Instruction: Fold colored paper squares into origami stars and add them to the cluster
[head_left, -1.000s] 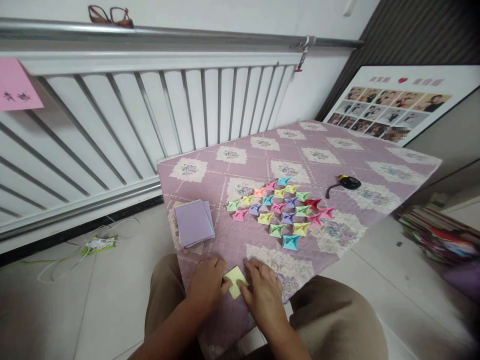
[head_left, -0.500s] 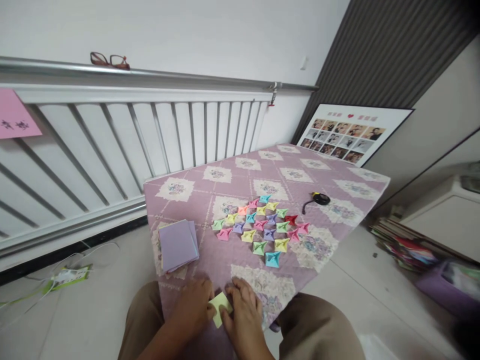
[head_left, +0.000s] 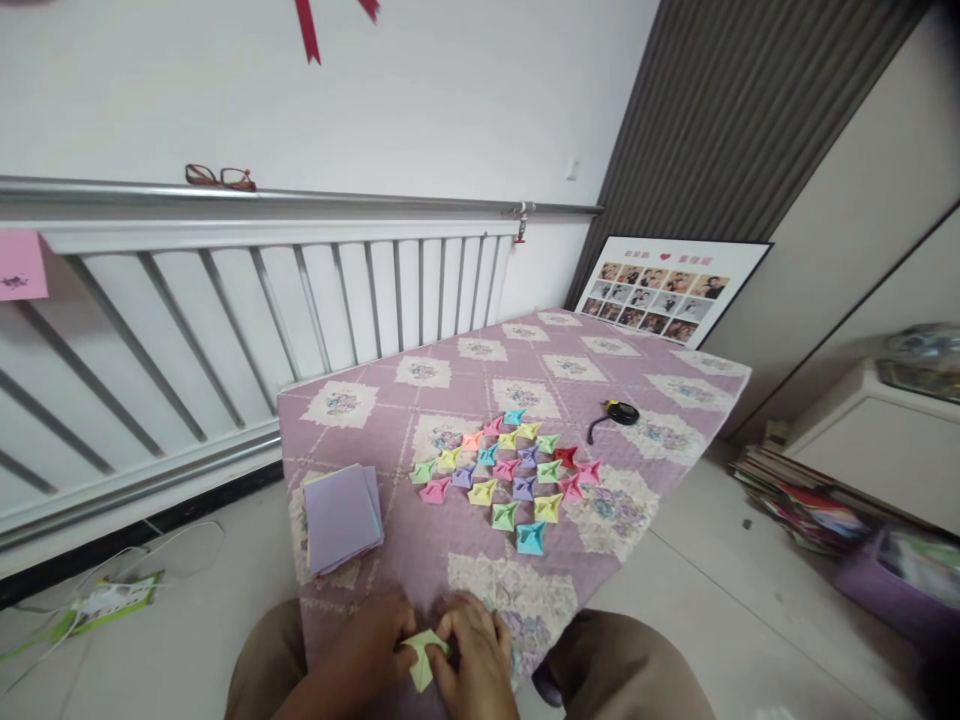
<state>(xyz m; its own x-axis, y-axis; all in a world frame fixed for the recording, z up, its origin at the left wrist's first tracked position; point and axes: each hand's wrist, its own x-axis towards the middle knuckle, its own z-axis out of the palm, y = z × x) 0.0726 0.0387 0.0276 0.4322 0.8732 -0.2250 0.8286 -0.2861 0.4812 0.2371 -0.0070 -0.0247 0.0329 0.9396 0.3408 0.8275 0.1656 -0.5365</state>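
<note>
Between my two hands is a small pale yellow-green piece of folding paper, creased and partly folded, at the near edge of the table. My left hand pinches its left side. My right hand grips the right side, thumb lying on top of the paper. Beyond my hands stand several small folded paper boats in pink, yellow, green, blue, purple and red, set out in slanting rows. To the left lies a stack of paper sheets with a purple one on top.
A black tape measure with a strap lies on the right of the flowered tablecloth. Behind the table runs a white radiator, with glasses on the pipe above. A photo board leans at the far end.
The camera view has tilted upward, so the scene sits lower. The yellow-green paper, a diamond shape before, now shows a narrower pointed outline with folded edges; both hands remain on it.
</note>
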